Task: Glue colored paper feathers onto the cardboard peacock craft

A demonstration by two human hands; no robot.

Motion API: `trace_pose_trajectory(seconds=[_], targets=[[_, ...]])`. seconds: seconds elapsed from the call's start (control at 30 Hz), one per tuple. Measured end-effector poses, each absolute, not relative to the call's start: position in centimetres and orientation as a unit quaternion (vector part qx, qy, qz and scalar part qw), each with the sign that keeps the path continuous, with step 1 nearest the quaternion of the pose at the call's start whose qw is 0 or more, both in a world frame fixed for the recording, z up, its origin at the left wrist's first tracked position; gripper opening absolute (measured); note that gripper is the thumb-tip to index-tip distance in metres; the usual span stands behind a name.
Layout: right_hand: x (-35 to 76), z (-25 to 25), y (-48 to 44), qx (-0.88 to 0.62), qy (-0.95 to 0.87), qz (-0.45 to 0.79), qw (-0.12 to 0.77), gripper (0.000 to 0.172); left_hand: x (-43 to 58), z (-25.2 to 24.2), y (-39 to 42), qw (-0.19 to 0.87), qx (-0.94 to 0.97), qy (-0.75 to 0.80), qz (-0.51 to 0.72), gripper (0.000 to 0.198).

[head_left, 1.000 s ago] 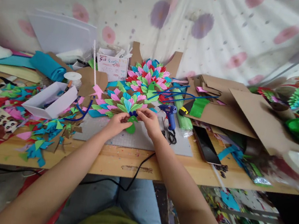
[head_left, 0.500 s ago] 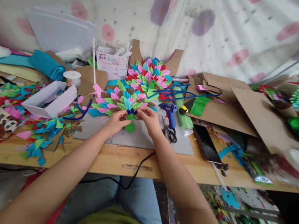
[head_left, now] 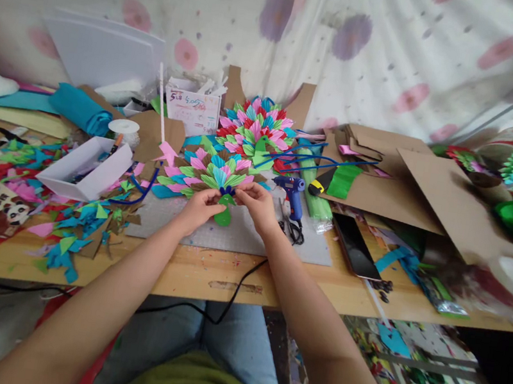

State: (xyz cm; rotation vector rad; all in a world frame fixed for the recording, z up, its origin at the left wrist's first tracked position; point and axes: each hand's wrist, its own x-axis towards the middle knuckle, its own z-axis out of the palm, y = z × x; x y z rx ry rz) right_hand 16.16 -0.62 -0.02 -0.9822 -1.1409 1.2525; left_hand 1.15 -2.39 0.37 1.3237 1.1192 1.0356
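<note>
In the head view, a fan of pleated paper petals [head_left: 220, 172] in pink, green, blue and brown lies on the grey mat [head_left: 173, 227]. A green paper body [head_left: 222, 216] sits at its near end. Across the join is a small dark blue fuzzy piece, like bent pipe cleaner [head_left: 227, 191]. My left hand [head_left: 199, 210] pinches at its left end, and my right hand [head_left: 257, 206] pinches at its right end, fingertips partly hiding it. A blue glue gun [head_left: 291, 194] lies right of my right hand.
Behind stands a second petal piece [head_left: 257, 124] with blue pipe cleaners [head_left: 320, 161] beside it. Paper scraps [head_left: 80, 226] and a white box [head_left: 84, 174] lie left. To the right are a phone [head_left: 355, 247], a cutter [head_left: 320, 181] and cardboard sheets [head_left: 450, 197]. A black cord [head_left: 242, 281] crosses the front edge.
Almost nothing differs. Both hands keep their pinch at the dark blue piece, and the view has shifted very slightly.
</note>
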Motion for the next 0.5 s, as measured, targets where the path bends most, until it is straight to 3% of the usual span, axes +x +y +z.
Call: trace_pose_trajectory(seconds=[0.5], targets=[[16.3, -0.41, -0.42, -0.4, -0.501, 0.525, 0.559, 0.022, 1.11, 0.19, -2.35, 0.529, 0.557, 0.479, 0.426, 0.02]])
